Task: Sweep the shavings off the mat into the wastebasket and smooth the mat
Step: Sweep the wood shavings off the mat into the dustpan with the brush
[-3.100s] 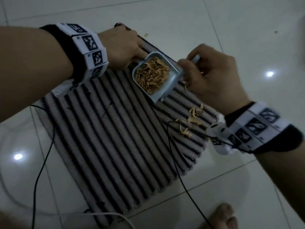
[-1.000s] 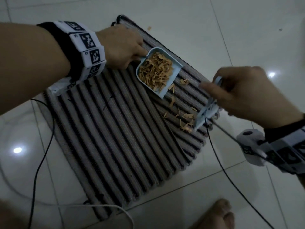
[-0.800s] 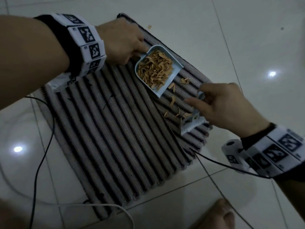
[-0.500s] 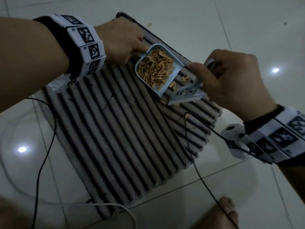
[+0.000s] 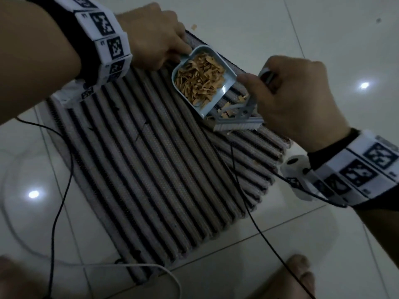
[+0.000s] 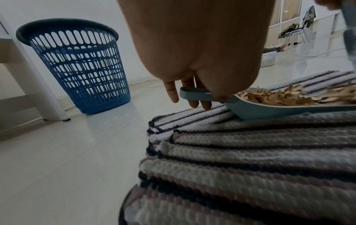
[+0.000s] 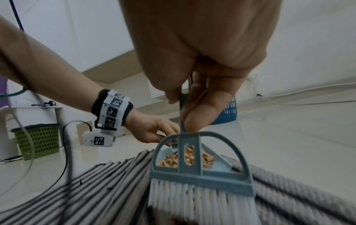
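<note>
A striped mat (image 5: 164,169) lies on the tiled floor. My left hand (image 5: 155,37) grips the handle of a small blue dustpan (image 5: 226,83) heaped with brown shavings (image 5: 200,80); the pan rests on the mat's far part. My right hand (image 5: 289,100) grips the handle of a small blue brush (image 5: 237,121), whose white bristles (image 7: 200,199) stand at the pan's open lip. A few shavings (image 5: 226,113) lie between brush and pan. In the left wrist view a blue wastebasket (image 6: 77,65) stands on the floor beyond the mat's corner.
A green basket (image 7: 36,141) stands on the floor off to the left in the right wrist view. Black cables (image 5: 254,216) and a white cable (image 5: 151,266) trail over the mat and floor. A bare foot (image 5: 295,277) is at the near edge. One shaving (image 5: 194,26) lies on the tile.
My right hand swept the brush from the mat's right edge up to the dustpan's lip, pushing the loose shavings toward it. The left hand kept the pan nearly in place.
</note>
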Motion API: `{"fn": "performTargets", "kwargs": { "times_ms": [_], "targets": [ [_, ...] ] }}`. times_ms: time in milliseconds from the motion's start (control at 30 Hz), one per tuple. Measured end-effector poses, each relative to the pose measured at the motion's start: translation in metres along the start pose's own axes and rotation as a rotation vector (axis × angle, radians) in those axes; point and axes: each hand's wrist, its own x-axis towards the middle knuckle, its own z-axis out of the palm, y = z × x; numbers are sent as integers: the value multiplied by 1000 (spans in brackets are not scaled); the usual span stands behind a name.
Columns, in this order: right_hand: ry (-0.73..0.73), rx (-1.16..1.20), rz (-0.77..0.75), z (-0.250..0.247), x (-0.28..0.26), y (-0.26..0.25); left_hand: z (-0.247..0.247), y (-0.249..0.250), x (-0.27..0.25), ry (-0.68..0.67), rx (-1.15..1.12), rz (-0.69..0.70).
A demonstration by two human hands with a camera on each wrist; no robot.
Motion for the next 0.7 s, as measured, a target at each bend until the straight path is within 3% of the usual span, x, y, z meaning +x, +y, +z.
{"fn": "performTargets", "kwargs": {
  "times_ms": [167,433,700],
  "targets": [
    [-160,0,19,7,-8,-3,7,-6,3,-9,29,-2],
    [34,155,-118,26,32,-18,9,-1,10,-33,38,10],
    [103,60,-122,-16,34,-10,8,4,8,-17,-25,-25]
  ]
}}
